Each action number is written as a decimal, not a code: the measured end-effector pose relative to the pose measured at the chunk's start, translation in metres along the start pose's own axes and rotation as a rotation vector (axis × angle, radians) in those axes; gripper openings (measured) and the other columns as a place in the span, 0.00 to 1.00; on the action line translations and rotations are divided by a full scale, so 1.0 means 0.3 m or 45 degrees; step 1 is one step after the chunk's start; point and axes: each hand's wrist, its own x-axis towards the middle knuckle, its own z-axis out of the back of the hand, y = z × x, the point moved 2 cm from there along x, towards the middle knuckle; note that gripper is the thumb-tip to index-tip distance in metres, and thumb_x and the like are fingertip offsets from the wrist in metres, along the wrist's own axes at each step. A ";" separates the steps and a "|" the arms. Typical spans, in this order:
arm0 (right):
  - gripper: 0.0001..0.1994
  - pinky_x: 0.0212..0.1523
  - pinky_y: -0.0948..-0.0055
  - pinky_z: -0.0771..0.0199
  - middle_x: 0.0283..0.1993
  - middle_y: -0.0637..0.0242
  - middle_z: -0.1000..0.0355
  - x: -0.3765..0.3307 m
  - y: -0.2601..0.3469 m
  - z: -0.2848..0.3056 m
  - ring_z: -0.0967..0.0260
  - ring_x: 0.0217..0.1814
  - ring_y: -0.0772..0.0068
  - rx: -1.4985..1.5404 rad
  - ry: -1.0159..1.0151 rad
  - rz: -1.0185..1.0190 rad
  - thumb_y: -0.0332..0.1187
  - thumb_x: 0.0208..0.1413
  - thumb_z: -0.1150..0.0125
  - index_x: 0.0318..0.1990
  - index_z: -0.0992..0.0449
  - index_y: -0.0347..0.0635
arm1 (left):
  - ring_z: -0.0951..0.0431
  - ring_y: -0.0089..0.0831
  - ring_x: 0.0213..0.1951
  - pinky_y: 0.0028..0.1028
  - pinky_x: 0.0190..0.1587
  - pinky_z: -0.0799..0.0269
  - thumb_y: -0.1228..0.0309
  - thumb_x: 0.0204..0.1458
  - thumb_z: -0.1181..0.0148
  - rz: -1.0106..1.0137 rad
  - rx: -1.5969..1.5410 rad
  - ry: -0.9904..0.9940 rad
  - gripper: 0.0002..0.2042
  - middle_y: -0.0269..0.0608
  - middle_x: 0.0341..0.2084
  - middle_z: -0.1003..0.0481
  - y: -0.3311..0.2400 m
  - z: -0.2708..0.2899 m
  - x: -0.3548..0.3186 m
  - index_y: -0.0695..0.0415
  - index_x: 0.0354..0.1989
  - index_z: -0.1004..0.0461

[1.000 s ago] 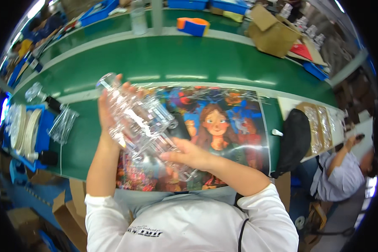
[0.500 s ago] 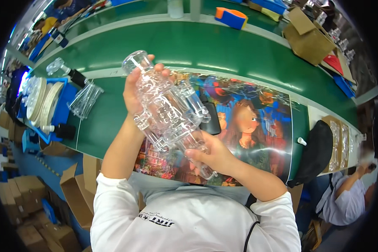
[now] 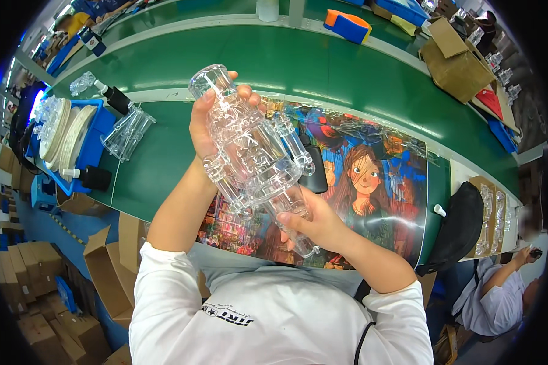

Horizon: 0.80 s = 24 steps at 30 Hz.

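Observation:
Above the bench I hold a large clear plastic assembly [image 3: 254, 149], tilted, with a flared round top, a ribbed body and slim tubes along its sides. My left hand [image 3: 202, 128] is wrapped round its upper part, just below the flared rim, with fingertips showing on the far side. Lower down, my right hand [image 3: 315, 224] grips the narrow tube at the bottom end. Beneath it lies a glossy picture mat [image 3: 396, 201], and a black flat object [image 3: 314, 170] on the mat is partly hidden behind the assembly.
At the left, a blue bin [image 3: 106, 125] holds white spools [image 3: 79, 137]; clear tubes [image 3: 129, 135] lie beside it. A black bag [image 3: 458, 225] and a small white piece [image 3: 439, 210] are at the right. An orange-and-blue roll [image 3: 348, 26] sits at the back. A co-worker [image 3: 493, 292] is at the far right.
My view has shifted slightly, and the assembly with both hands appears a little further right. Both grips stay the same. The co-worker's hand at the far right has moved slightly.

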 end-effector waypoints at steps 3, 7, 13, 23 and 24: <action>0.22 0.25 0.75 0.25 0.31 0.65 0.32 0.005 0.001 0.006 0.29 0.27 0.75 -0.002 0.010 0.030 0.30 0.56 0.45 0.55 0.43 0.34 | 0.32 0.34 0.43 0.36 0.50 0.33 0.52 0.52 0.50 0.035 0.042 0.031 0.26 0.41 0.37 0.33 -0.002 -0.004 0.004 0.57 0.53 0.40; 0.24 0.27 0.75 0.25 0.32 0.64 0.31 0.004 0.015 0.016 0.29 0.28 0.75 -0.004 0.030 0.080 0.30 0.55 0.43 0.56 0.44 0.36 | 0.32 0.36 0.48 0.37 0.52 0.34 0.47 0.53 0.53 0.023 0.150 -0.097 0.29 0.44 0.40 0.32 -0.009 -0.038 0.017 0.57 0.55 0.41; 0.32 0.33 0.71 0.25 0.37 0.57 0.30 -0.032 0.078 0.075 0.27 0.32 0.70 0.099 0.145 0.195 0.26 0.48 0.41 0.60 0.48 0.37 | 0.33 0.38 0.48 0.35 0.52 0.35 0.49 0.57 0.57 0.080 0.131 -0.140 0.26 0.48 0.45 0.32 0.002 0.079 0.056 0.58 0.55 0.42; 0.35 0.34 0.71 0.28 0.35 0.60 0.29 -0.023 0.273 0.324 0.27 0.32 0.69 -0.761 -0.580 0.400 0.29 0.47 0.39 0.63 0.50 0.44 | 0.32 0.33 0.47 0.32 0.49 0.36 0.53 0.58 0.56 -0.104 0.552 -0.487 0.22 0.46 0.44 0.33 0.000 0.218 0.073 0.58 0.52 0.41; 0.35 0.34 0.71 0.28 0.35 0.60 0.29 -0.016 0.277 0.355 0.27 0.32 0.69 -0.766 -0.597 0.400 0.29 0.47 0.39 0.63 0.50 0.44 | 0.32 0.33 0.47 0.32 0.49 0.36 0.53 0.58 0.56 -0.096 0.542 -0.474 0.22 0.46 0.44 0.33 0.009 0.217 0.077 0.58 0.52 0.41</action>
